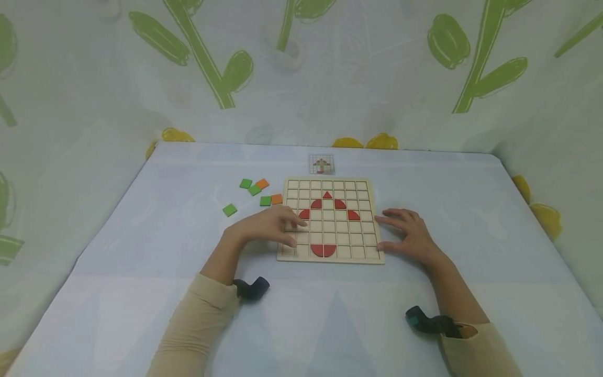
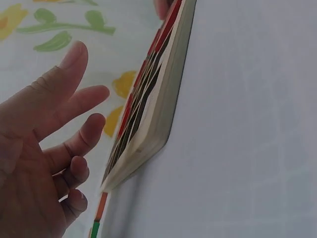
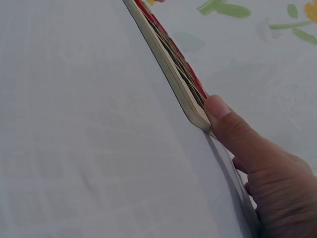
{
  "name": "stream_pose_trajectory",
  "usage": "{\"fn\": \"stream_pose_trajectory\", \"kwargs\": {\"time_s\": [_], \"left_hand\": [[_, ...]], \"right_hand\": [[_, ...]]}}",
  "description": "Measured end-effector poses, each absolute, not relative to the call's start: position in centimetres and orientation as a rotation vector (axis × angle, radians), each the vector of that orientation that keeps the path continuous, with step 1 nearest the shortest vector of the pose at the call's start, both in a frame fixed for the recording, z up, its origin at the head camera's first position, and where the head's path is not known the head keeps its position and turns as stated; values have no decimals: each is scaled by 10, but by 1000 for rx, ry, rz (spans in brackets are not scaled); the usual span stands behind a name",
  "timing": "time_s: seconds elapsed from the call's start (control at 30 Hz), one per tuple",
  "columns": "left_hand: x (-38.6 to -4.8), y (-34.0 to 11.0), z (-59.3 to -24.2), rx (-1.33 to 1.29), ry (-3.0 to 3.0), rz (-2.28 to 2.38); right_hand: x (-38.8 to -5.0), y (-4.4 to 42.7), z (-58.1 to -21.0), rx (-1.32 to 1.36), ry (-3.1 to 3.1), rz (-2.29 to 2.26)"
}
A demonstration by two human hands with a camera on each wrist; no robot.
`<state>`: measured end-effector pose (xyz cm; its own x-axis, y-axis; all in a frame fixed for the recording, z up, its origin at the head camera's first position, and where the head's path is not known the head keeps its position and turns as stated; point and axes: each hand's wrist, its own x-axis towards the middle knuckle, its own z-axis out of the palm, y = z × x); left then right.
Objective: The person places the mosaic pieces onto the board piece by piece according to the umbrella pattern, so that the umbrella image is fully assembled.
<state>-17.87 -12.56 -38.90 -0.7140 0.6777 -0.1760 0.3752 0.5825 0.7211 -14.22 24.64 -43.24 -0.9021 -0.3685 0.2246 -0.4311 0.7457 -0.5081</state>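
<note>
A square wooden grid board (image 1: 343,226) lies on the table with several red pieces in its cells: a triangle (image 1: 327,195) near the top, quarter rounds such as one (image 1: 340,204) below it, and a rounded pair (image 1: 323,250) at the bottom. Over the board's left side is my left hand (image 1: 268,225), fingers apart and loosely bent; the left wrist view shows nothing between them. My right hand (image 1: 409,234) touches the board's right edge with thumb and fingertips, fingers fairly straight. In the right wrist view its thumb (image 3: 233,126) rests at the board's near corner.
Left of the board lie several green squares, one (image 1: 230,210) apart from the others, and orange squares (image 1: 261,184). Beyond the board's far edge is a small pattern card (image 1: 322,164). A leaf-printed curtain (image 1: 330,78) hangs behind the white table (image 1: 330,324).
</note>
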Motion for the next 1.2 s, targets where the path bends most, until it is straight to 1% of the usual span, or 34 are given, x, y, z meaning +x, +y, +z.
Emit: {"fn": "stream_pose_trajectory", "kwargs": {"time_s": [0.3, 0.5, 0.7, 0.93, 1.2], "left_hand": [[-188, -145, -385, 610, 2414, 1039], [-200, -159, -390, 544, 2432, 1149], [-213, -172, -394, 531, 2452, 1219], [-223, -186, -398, 444, 2482, 1199], [-235, -194, -407, 288, 2573, 1371]], "right_hand": [[-142, 248, -436, 640, -2829, 878], [-142, 248, -437, 645, -2810, 868], [-142, 247, -437, 644, -2815, 864], [-142, 247, -437, 644, -2819, 869], [-142, 248, -437, 647, -2807, 851]]}}
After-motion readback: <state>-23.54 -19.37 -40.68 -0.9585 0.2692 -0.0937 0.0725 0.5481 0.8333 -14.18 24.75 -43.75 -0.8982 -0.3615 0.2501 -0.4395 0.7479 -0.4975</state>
